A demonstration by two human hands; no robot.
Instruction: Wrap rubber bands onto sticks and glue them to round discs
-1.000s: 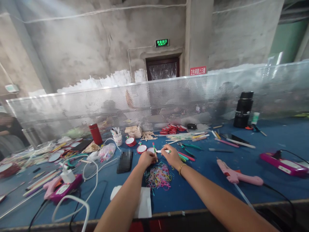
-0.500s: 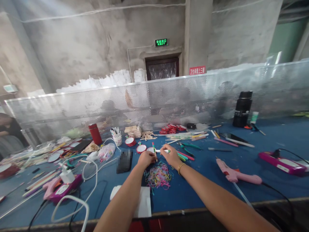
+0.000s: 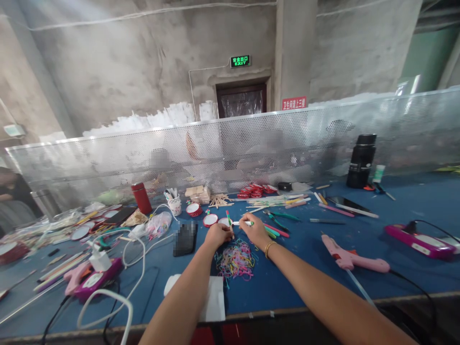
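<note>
The hands work close together: the left hand [image 3: 219, 235] pinches a coloured wooden stick [image 3: 230, 224], the right hand [image 3: 254, 230] grips a white marker [image 3: 241, 223], both above the blue counter [image 3: 280, 278].

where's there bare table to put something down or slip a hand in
Bare blue table shows right of the black bottle, beyond the right-hand purple box; a smaller patch lies between the pliers, right forearm and right-hand glue gun. It's crowded around the red flask, left-hand purple box and both hands.
</note>
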